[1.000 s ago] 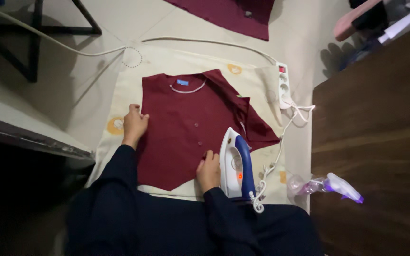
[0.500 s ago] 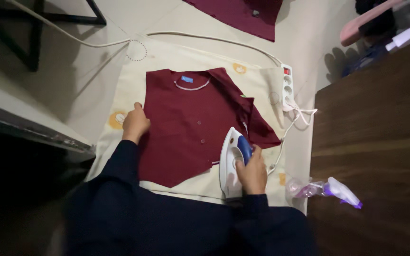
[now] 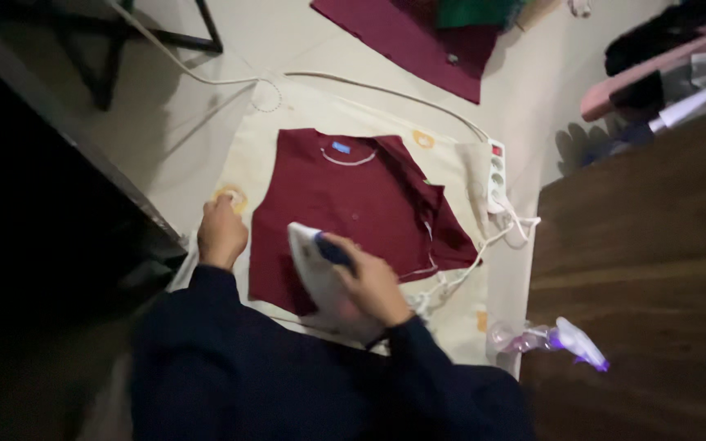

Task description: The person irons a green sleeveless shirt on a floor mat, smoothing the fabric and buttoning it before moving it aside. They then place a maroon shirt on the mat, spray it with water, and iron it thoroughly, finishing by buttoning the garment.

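Note:
A dark red buttoned shirt (image 3: 361, 200) lies flat on a cream patterned cloth (image 3: 288, 122) spread on the floor. My right hand (image 3: 373, 282) grips the blue handle of a white steam iron (image 3: 316, 273), which rests over the shirt's lower part. On the cloth beside the shirt's left edge lies my left hand (image 3: 221, 231), its fingers curled; whether it pinches the fabric is unclear.
A white power strip (image 3: 496, 173) with the iron's cord lies at the cloth's right edge. A spray bottle (image 3: 561, 337) sits beside a dark wooden surface (image 3: 647, 269) on the right. More dark red fabric (image 3: 418, 37) lies further off. Dark furniture (image 3: 51, 163) stands left.
My right hand took the iron's handle, then carried the iron left onto the shirt's lower part. My left hand slid slightly off the shirt's edge. The camera view shifted.

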